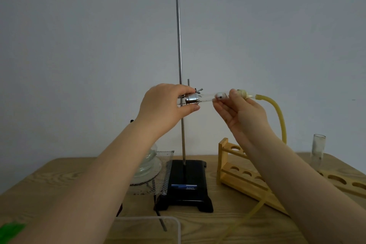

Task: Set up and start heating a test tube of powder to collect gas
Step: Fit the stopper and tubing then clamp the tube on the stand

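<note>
The test tube (206,98) lies nearly level in the clamp (191,99), long axis from 9 to 3 o'clock. Our left hand (164,107) pinches the clamp; our right hand (241,111), at 3 o'clock, pinches the tube's mouth end by the stopper (243,93), so we judge either hand can slide it along that axis.

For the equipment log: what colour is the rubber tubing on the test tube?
Yellowish tan; the rubber tubing shows best in the head view, right of the right hand.
</note>
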A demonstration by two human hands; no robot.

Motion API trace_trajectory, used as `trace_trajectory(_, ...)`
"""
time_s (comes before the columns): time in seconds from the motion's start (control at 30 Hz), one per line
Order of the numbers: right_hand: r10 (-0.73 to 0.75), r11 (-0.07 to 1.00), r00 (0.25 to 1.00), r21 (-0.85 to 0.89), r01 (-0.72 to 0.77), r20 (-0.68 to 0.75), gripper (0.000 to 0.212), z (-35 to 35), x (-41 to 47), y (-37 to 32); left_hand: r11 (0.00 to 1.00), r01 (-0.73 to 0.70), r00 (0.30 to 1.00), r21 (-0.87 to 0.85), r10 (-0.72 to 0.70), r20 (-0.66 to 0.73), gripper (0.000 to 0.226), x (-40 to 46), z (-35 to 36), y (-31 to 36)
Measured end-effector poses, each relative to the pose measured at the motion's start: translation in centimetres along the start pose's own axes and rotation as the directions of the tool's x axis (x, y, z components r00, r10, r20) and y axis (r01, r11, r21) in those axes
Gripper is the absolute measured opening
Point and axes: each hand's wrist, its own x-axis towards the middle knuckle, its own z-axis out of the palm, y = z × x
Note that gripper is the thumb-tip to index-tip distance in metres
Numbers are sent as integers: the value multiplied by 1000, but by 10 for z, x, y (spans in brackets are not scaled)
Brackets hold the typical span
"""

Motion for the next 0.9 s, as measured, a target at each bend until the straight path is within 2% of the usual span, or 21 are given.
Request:
trace_trajectory(0.1,12,1000,1000,9,-12,4,23,3,-1,4,990,-50,999,129,49,9,34,1,-3,0)
trace_trajectory(0.23,27,999,999,44,-26,-23,17,6,-3,6,1000,-8,999,0,8,43,40,-2,-3,-1)
trace_trajectory(0.4,68,997,997,50,-65,-48,18,9,-3,7,1000,-1,1000,6,1,-19,37,-4,0,-1)
trace_trajectory(0.47,114,993,993,-30,-115,-35,27,10,-3,9,1000,-3,999,5,3,-34,38,-4,0,0)
trace_trajectory(0.53,199,961,980,-189,-200,-26,40,14,-4,12,1000,-12,999,10,13,-48,39,-5,0,1)
trace_trajectory(0.67,380,802,925,-505,-319,20,59,24,-5,17,999,-16,998,31,18,-66,39,-6,0,1)
trace_trajectory(0.77,470,751,881,-548,-368,52,57,34,-3,19,999,-8,998,50,11,-59,35,-5,1,-1)
trace_trajectory(0.9,509,762,859,-493,-420,55,56,42,1,23,997,-7,998,74,11,-54,29,-4,1,-1)
